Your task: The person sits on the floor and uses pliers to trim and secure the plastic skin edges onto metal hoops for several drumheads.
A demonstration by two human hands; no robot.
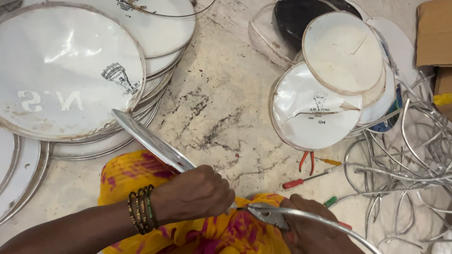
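Observation:
My left hand [190, 194], with dark bangles at the wrist, grips the edge of a round drum head [150, 141] held on edge across my lap, over yellow and pink cloth [127, 174]. My right hand [310, 226] is closed around metal pliers [266, 215], whose jaws bite at the drum head's metal hoop [329, 223]. That hoop curves away to the lower right. The two hands sit close together, the pliers' tip almost touching my left fingers.
A stack of large white drum heads [70, 70] lies at the left. Smaller round heads [315, 106], one torn, pile at the upper right. A tangle of bare metal hoops [405, 160] fills the right. A red-handled screwdriver [303, 180], red-handled pliers [306, 160], and a cardboard box [435, 33] lie nearby.

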